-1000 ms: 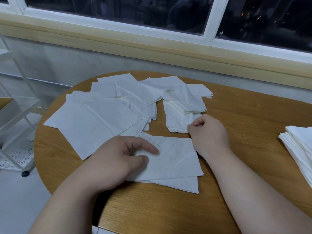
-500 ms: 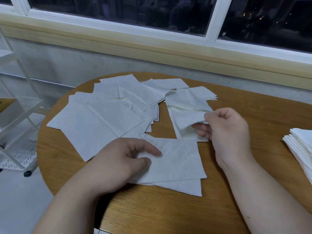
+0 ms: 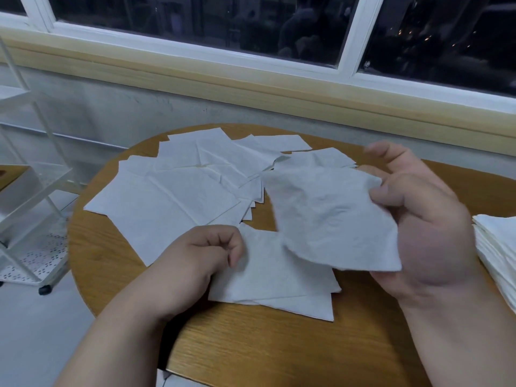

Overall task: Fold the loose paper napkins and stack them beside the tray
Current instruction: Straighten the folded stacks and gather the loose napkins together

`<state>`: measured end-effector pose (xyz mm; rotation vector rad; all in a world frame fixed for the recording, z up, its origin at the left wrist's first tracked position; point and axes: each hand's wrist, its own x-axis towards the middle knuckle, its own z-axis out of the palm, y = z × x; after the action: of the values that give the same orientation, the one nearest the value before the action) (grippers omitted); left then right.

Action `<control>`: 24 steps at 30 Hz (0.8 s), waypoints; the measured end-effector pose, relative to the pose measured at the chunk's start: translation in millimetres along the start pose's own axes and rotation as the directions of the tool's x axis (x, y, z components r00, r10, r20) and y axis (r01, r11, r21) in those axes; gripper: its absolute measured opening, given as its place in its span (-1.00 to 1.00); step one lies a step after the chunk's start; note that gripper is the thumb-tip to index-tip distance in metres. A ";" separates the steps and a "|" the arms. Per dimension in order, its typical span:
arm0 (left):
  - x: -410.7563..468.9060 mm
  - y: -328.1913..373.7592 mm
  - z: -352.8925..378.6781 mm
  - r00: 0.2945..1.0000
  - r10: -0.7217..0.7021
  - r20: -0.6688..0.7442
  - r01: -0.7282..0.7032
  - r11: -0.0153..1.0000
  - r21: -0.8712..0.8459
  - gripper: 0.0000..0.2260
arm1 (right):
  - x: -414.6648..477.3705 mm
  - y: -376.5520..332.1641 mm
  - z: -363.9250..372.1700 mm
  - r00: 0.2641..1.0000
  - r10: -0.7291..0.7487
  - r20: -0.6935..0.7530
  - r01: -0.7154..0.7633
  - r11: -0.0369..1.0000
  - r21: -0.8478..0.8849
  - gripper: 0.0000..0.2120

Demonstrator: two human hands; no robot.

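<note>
My right hand [image 3: 424,219] holds a white paper napkin [image 3: 332,219] lifted above the round wooden table [image 3: 251,344], thumb pinching its right edge. My left hand [image 3: 203,255] lies with curled fingers on the left edge of a folded napkin [image 3: 279,277] at the table's front; whether it pinches the paper I cannot tell. Several loose unfolded napkins [image 3: 167,199] lie overlapping across the table's left and back. A stack of folded napkins [image 3: 497,247] sits at the right edge of the view. No tray is in view.
A white wire rack on castors [image 3: 30,219] stands on the floor left of the table. Behind the table run a grey wall and a wooden window sill [image 3: 251,88]. Bare wood shows at the table's front and right.
My right hand picked a napkin from the pile behind the folded one and lifted it up and toward me. My left hand's fingers curled in more on the folded napkin.
</note>
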<state>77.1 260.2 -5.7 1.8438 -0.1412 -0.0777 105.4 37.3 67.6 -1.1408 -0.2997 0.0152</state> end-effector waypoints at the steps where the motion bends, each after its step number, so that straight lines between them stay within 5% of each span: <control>1: -1.0 0.3 -0.9 1.000 0.011 -0.004 -0.011 1.000 -0.019 -0.94 | -3.9 -5.3 4.1 0.998 -0.007 0.066 0.004 0.999 0.047 -0.59; 5: -8.4 3.2 -2.2 0.987 0.161 -0.013 -0.161 0.978 -0.134 -0.71 | -8.2 1.0 10.4 0.995 0.037 0.097 -0.044 0.996 0.075 -0.60; 8: -10.5 5.8 -2.5 0.974 0.226 -0.001 -0.226 0.973 -0.036 -0.56 | -4.1 32.5 -1.7 0.981 0.131 -0.144 -0.173 0.928 -0.331 -0.66; 11: -5.1 2.1 -4.9 0.994 0.102 0.026 -0.100 0.992 -0.083 -0.86 | -4.6 55.4 -12.4 0.957 0.141 -0.255 -0.274 0.732 -0.624 -0.64; 17: -3.6 2.8 -7.8 0.994 0.109 0.027 -0.105 0.988 -0.113 -0.88 | -4.8 64.2 -26.2 0.968 0.117 -0.220 -0.249 0.461 -0.851 -0.67; 24: -3.7 -2.3 -10.5 0.992 0.120 0.038 -0.114 0.986 -0.123 -0.91 | -4.4 62.9 -35.9 0.984 0.174 -0.047 -0.131 0.516 -0.847 -0.52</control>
<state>74.9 271.3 -5.1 1.7100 -0.2705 -0.0452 118.7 31.1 -3.4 -2.1740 -0.2399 0.0550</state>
